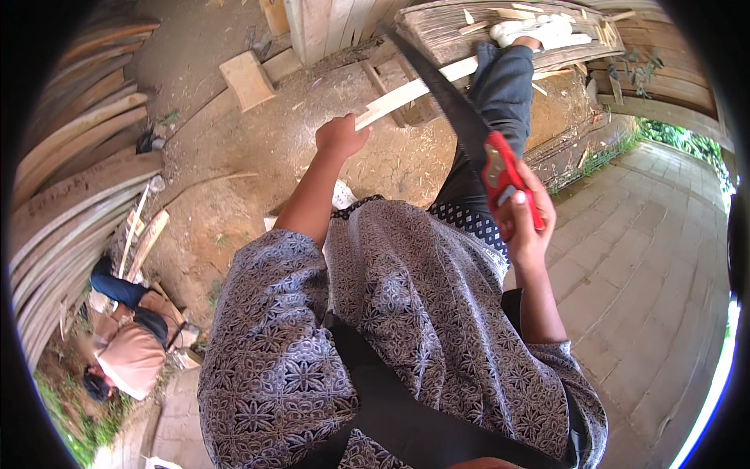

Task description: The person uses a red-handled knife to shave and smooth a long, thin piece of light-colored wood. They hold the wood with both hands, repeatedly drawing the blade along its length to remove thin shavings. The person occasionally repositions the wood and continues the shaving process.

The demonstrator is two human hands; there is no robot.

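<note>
My left hand (341, 137) is closed around the near end of a pale, narrow wooden strip (394, 99). The strip slants away to the right, its far part by my raised leg and the weathered wooden bench (437, 35). My right hand (533, 215) grips the red handle of a hand saw (457, 113). The long dark blade points up and to the left, crossing over the strip in view. Whether the teeth touch the wood I cannot tell. My foot in a white shoe (531, 30) rests on the bench among several pale offcuts.
Long boards (78, 195) are stacked along the left. Another person (137, 352) is low down at the lower left, beside split wood pieces (148, 246). A short board (248, 80) lies on the dirt ground ahead. Paving (625, 258) stretches along the right.
</note>
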